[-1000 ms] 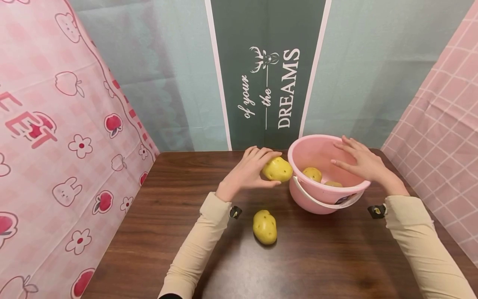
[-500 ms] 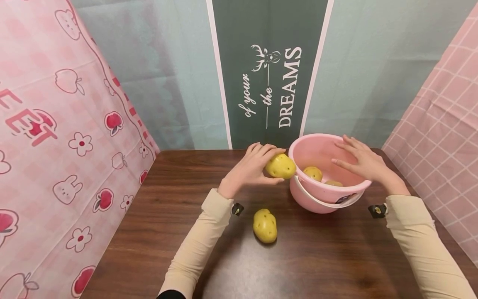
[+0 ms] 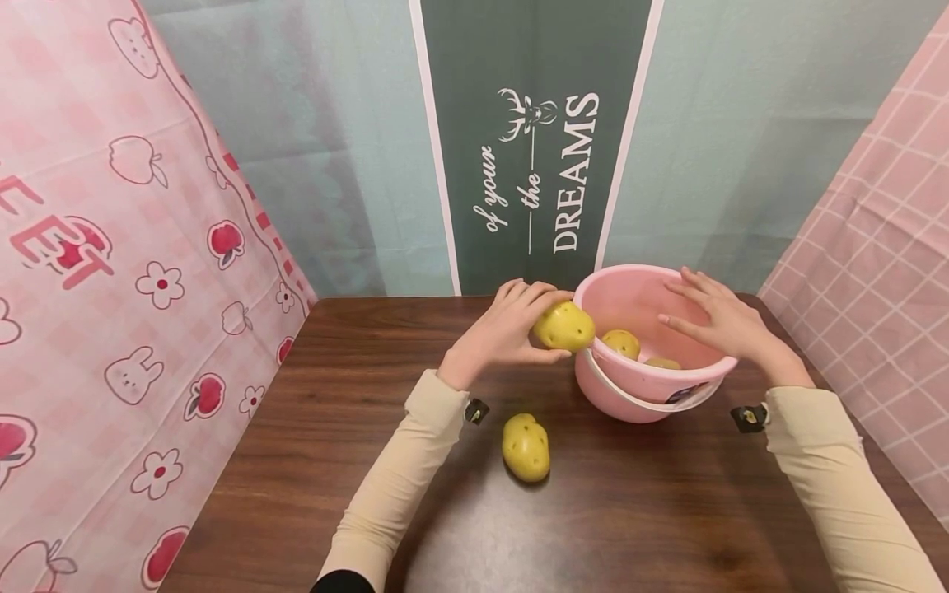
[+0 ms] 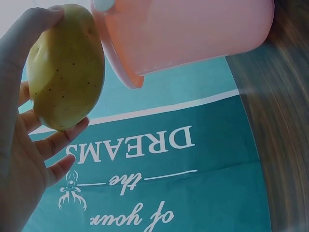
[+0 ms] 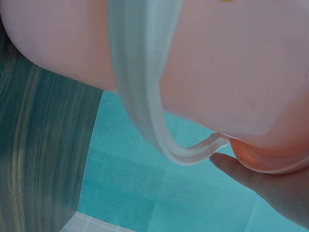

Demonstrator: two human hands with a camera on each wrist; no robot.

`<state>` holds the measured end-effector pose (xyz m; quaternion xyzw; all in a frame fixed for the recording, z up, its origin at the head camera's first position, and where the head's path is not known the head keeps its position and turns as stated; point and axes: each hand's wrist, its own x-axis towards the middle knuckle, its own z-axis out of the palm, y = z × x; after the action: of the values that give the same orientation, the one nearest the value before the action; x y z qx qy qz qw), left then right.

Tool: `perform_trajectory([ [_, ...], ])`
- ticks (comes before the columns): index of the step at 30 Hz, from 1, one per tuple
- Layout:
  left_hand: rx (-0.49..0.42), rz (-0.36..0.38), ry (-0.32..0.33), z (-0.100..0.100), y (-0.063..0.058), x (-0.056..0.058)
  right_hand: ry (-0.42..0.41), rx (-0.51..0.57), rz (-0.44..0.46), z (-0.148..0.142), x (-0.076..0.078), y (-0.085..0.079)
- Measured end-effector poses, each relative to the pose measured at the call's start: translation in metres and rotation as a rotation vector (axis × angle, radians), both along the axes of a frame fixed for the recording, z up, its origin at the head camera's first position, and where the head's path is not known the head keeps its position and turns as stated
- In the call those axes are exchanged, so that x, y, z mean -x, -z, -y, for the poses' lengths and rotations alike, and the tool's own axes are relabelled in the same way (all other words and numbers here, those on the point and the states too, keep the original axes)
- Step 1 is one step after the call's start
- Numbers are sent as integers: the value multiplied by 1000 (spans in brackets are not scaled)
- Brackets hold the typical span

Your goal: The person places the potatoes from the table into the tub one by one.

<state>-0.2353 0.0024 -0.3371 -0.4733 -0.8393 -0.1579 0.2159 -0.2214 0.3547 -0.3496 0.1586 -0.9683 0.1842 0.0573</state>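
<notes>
My left hand (image 3: 511,325) holds a yellow potato (image 3: 565,326) between thumb and fingers, right at the left rim of a pink bucket (image 3: 638,387). In the left wrist view the potato (image 4: 67,67) shows small dark specks, with curled fingers below it and the thumb over its top. My right hand (image 3: 726,325) rests over the bucket's right rim, thumb and fingers stretched out over the opening. Inside the bucket lie a potato (image 3: 621,344) and a second, partly hidden potato (image 3: 662,363). Another potato (image 3: 526,449) lies on the table in front.
The bucket's white handle (image 3: 630,399) hangs down along its front. Beneath everything is a dark wooden table (image 3: 334,461). A green printed cloth (image 3: 534,49) hangs behind, with a pink patterned cloth (image 3: 170,371) at left and a pink checked cloth (image 3: 875,247) at right.
My left hand has moved slightly to the right and up with its potato, which now overlaps the bucket's left rim in the head view. The right hand has stayed in place.
</notes>
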Motion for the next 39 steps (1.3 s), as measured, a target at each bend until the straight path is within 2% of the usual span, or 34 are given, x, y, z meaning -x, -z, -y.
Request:
perform_trajectory([
  [4, -11, 6, 5, -3, 0, 1, 1, -1, 2, 0, 0, 0],
  [11, 18, -25, -11, -6, -2, 1, -1, -5, 0, 0, 0, -2],
  [23, 37, -19, -32, -12, -4, 0, -3, 7, 10, 1, -1, -1],
  [39, 19, -12, -6, -21, -8, 1, -9, 3, 6, 0, 1, 1],
])
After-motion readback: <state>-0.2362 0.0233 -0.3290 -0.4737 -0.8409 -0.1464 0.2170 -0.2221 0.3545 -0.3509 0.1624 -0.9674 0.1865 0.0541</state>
